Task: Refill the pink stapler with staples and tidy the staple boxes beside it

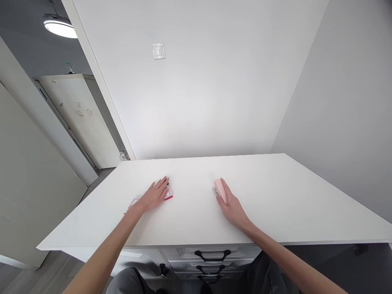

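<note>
My left hand (152, 197) lies palm down on the left part of the white tabletop, its fingers stretched out over a small white card with a red edge (168, 194). A bit of something dark shows by the fingertips, mostly covered. Under the wrist, another white piece with a red outline (134, 202) peeks out. My right hand (230, 206) is closed around a pale pink oblong object (220, 190), tilted near the middle of the tabletop. Along its left side is a small greyish part with dark marks (214, 191), too small to make out.
The white tabletop (190, 220) meets a white wall with a light switch (159, 51). Drawers with black handles (212, 256) are below its front edge, close to my knees. A doorway at the left shows a white cabinet (76, 114) and a lit ceiling lamp (60, 29).
</note>
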### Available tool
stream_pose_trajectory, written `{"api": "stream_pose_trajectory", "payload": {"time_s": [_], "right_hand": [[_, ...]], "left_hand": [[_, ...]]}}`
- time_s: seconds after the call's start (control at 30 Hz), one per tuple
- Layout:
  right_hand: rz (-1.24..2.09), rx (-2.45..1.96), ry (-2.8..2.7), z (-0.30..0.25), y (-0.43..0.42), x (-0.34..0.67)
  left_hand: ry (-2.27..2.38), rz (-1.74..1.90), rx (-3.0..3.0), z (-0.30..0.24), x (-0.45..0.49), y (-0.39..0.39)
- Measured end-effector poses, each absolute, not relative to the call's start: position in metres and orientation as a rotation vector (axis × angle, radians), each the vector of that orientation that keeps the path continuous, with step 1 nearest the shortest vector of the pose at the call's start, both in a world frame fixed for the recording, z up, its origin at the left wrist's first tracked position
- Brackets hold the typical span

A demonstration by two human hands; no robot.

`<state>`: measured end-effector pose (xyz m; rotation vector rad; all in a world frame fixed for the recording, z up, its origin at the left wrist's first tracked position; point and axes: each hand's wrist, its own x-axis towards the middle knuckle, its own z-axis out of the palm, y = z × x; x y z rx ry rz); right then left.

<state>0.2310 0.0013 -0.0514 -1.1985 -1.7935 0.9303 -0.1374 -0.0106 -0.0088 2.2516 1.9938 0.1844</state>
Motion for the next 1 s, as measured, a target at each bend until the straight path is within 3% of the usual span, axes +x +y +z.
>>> {"api": "stream_pose_trajectory", "payload": {"time_s": [0.23, 0.43, 0.53, 0.77, 1.0], "right_hand": [[1.0, -1.166, -1.815, -0.049, -0.028, 0.228], [1.114, -1.047, -1.914, -0.041, -0.02, 0.258], [0.934, -0.993, -2.09, -0.047, -0.008, 0.284], [0.442, -0.926, -2.449, -0.06, -0.003, 0.298], [0.336, -0.88, -2.522, -0.053, -0.006, 0.292]], "left_hand": [[1.841, 0.259, 2.391, -0.021, -0.059, -0.011], [1.755, 0.575, 2.542, -0.026, -0.01, -0.026], [1.63, 0.708, 2.677, -0.022, -0.008, -0.039], [1.447, 0.571, 2.757, -0.015, -0.003, -0.06], [1.534, 0.772, 2.657, -0.02, 0.018, -0.062]]}}
